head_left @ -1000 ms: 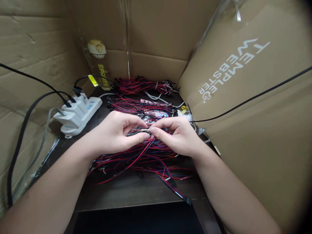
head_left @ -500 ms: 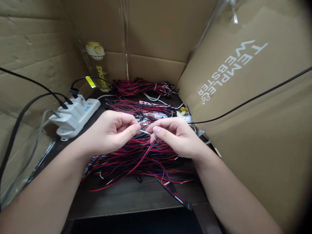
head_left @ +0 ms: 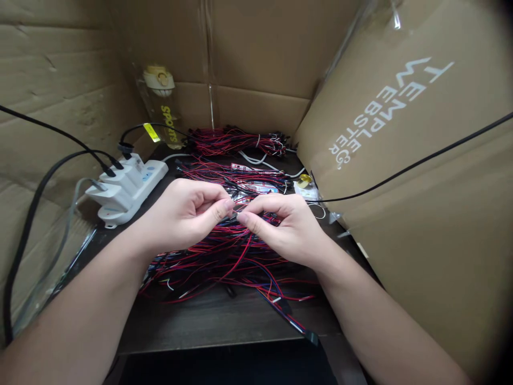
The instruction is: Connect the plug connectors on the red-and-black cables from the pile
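Observation:
My left hand (head_left: 192, 216) is closed, with thumb and forefinger pinching a thin white tie (head_left: 235, 212). Facing it, my right hand (head_left: 282, 227) pinches close by, its thumb tip almost touching the left fingertips. Red and black wires (head_left: 245, 250) hang from under the right hand; the fingers hide how the tie runs around them. Below both hands spreads a pile of red, black and blue wires (head_left: 192, 267), some ending in black connectors (head_left: 311, 337).
Behind lies a tied wire bundle (head_left: 228, 143) and another loose row of wires (head_left: 212, 172). A white power strip (head_left: 136, 184) with plugs is at left, a bottle (head_left: 160, 107) behind it. Cardboard walls (head_left: 256, 48) enclose the dark table (head_left: 192, 326). A black cable (head_left: 401, 179) crosses the right side.
My right hand has moved left and its thumb now meets the left fingertips. The white strand between the hands is mostly covered, and the red wires' ends have shifted.

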`<state>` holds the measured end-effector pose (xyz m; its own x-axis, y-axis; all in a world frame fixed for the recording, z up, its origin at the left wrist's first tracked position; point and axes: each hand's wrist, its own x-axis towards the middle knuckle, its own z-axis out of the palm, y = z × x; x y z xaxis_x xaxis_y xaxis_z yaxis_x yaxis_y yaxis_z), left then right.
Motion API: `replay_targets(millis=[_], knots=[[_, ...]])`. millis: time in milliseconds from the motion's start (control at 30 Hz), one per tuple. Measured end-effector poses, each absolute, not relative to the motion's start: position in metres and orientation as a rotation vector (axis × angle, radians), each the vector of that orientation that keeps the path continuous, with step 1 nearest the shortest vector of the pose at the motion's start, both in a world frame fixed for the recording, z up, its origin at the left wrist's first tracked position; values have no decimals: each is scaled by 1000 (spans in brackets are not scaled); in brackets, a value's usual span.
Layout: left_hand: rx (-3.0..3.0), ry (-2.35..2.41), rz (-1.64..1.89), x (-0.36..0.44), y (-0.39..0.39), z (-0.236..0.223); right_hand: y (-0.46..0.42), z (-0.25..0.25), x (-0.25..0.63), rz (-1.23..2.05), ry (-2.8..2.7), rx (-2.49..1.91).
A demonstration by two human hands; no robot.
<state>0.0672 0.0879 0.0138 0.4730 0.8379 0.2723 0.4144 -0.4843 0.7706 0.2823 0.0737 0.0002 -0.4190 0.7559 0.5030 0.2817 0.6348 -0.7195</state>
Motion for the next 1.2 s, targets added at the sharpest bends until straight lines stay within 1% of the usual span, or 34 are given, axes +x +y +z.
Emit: replay_targets(millis=[100, 233, 367, 533, 667, 800, 867, 933, 1067, 1133, 1200], knots=[[2061, 1051, 862, 67, 89, 14, 73, 0, 284, 678, -1987, -800], [2052, 1064, 836, 64, 92, 13, 74, 1, 294, 743, -2020, -863], [2076, 1102, 821, 62, 95, 11, 81, 3, 310, 723, -2202, -923], [2073, 1105, 784, 62, 97, 10, 85, 7, 318, 781, -2208, -877], [1977, 1031, 742, 58, 98, 13, 82, 10, 318, 911, -1984, -867], [1663, 667, 606, 53, 94, 17, 85, 6, 317, 1116, -1565, -795], [1493, 559, 496, 48, 89, 21, 89, 4, 316, 1174, -1404, -745], [1429, 553, 376, 39, 86, 26, 95, 2, 315, 1157, -1303, -726], [1621, 586, 228, 19, 90, 34, 109, 1, 319, 1000, -1151, -762], [1682, 688, 265, 12, 93, 36, 116, 1, 325, 941, -1075, -786], [1699, 865, 406, 9, 97, 37, 123, 2, 333, 914, -993, -805]])
